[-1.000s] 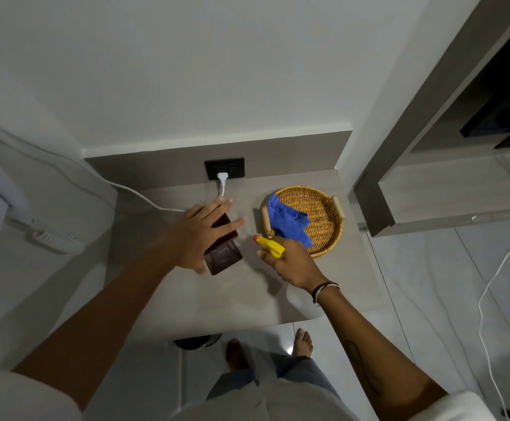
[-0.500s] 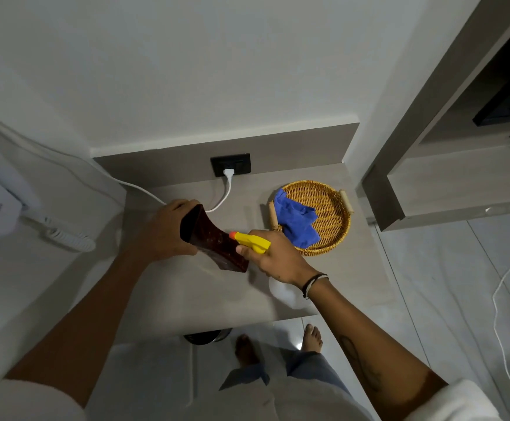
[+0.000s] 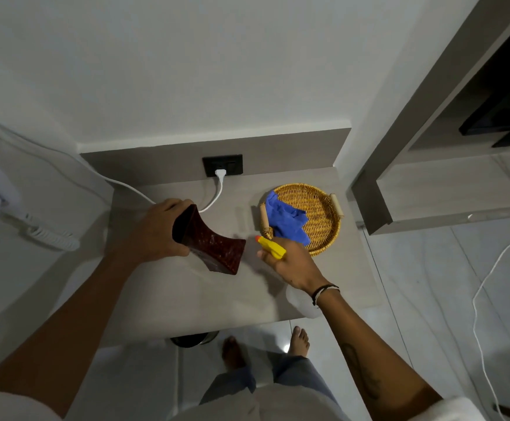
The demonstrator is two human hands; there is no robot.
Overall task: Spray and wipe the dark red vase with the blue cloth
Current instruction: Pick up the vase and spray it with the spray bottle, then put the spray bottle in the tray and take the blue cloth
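Here the left hand [image 3: 156,229] grips the tilted dark red vase [image 3: 211,241], just beside the right hand [image 3: 293,265] clutching a spray bottle [image 3: 272,248].

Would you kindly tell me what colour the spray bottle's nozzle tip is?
Orange-red, on a yellow spray head; the head view shows it, held in the right hand.

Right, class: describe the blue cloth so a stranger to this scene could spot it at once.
Find the grey table below the black wall socket. At its right end sits a round wicker tray. The blue cloth lies crumpled over the tray's left side, the only blue thing there.
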